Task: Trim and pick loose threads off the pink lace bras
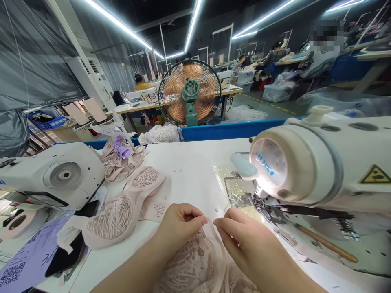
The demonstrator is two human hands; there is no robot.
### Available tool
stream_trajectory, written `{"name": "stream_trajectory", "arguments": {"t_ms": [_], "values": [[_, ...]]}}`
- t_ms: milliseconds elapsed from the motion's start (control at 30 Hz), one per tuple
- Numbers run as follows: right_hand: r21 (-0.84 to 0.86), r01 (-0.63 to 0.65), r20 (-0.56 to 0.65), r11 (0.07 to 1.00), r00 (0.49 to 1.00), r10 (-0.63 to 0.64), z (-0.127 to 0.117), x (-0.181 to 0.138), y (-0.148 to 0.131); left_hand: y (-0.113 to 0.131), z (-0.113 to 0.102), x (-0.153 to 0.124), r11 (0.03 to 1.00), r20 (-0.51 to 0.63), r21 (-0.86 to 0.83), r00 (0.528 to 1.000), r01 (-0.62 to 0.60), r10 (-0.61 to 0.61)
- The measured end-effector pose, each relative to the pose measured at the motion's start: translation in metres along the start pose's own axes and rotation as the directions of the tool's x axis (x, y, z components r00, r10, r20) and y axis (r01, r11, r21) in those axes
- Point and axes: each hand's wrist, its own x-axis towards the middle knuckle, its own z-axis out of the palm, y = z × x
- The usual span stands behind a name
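Note:
My left hand [179,226] and my right hand [244,236] meet at the fingertips over the white table [189,171]. Both pinch a thin edge of the pale pink lace garment [195,264] that lies under my wrists. A second pink lace bra [122,211] with a white label [155,211] lies just left of my left hand. The white sewing machine head [305,167] stands to the right, its needle area [259,199] a short way beyond my right fingertips.
A smaller white machine [61,175] sits at left with a tape roll [18,223], a dark phone [65,254] and purple paper [27,260]. More lace pieces [122,158] are piled behind. A standing fan [190,93] and other people at benches fill the background.

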Motion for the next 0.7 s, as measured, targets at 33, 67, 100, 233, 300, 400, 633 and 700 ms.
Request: {"name": "stream_trajectory", "arguments": {"t_ms": [33, 67, 100, 233, 300, 400, 633, 700], "values": [[-0.004, 0.002, 0.008, 1.000, 1.000, -0.002, 0.000, 0.000, 0.000, 0.000, 0.000, 0.000, 1.000, -0.001, 0.003, 1.000, 0.000, 0.000], [-0.008, 0.005, 0.014, 1.000, 1.000, -0.004, 0.000, 0.001, 0.000, 0.000, 0.000, 0.000, 1.000, -0.003, 0.005, 1.000, -0.002, 0.002], [-0.012, 0.005, 0.015, 1.000, 1.000, -0.004, 0.000, 0.001, 0.000, 0.000, 0.000, 0.000, 1.000, -0.002, 0.008, 1.000, -0.007, 0.007], [-0.018, 0.002, 0.000, 1.000, 1.000, -0.002, 0.000, 0.000, 0.000, -0.001, 0.000, 0.000, 0.999, 0.005, 0.034, 0.999, -0.039, 0.038], [-0.016, 0.002, -0.001, 1.000, 1.000, -0.002, 0.000, 0.000, -0.001, -0.001, 0.000, 0.000, 0.996, 0.000, 0.069, 0.998, -0.059, 0.059], [-0.014, 0.002, 0.000, 1.000, 1.000, -0.002, -0.001, 0.000, -0.002, -0.002, 0.002, -0.002, 0.979, -0.025, 0.161, 0.991, -0.127, 0.133], [0.018, 0.034, -0.028, 0.999, 0.999, -0.033, -0.004, -0.002, -0.006, -0.013, 0.002, -0.003, 0.579, 0.052, 0.554, 0.718, -0.599, 0.694], [0.030, 0.041, -0.073, 0.999, 0.997, -0.039, -0.004, -0.003, -0.008, -0.014, 0.000, -0.004, 0.402, 0.126, 0.610, 0.585, -0.683, 0.801]]}}
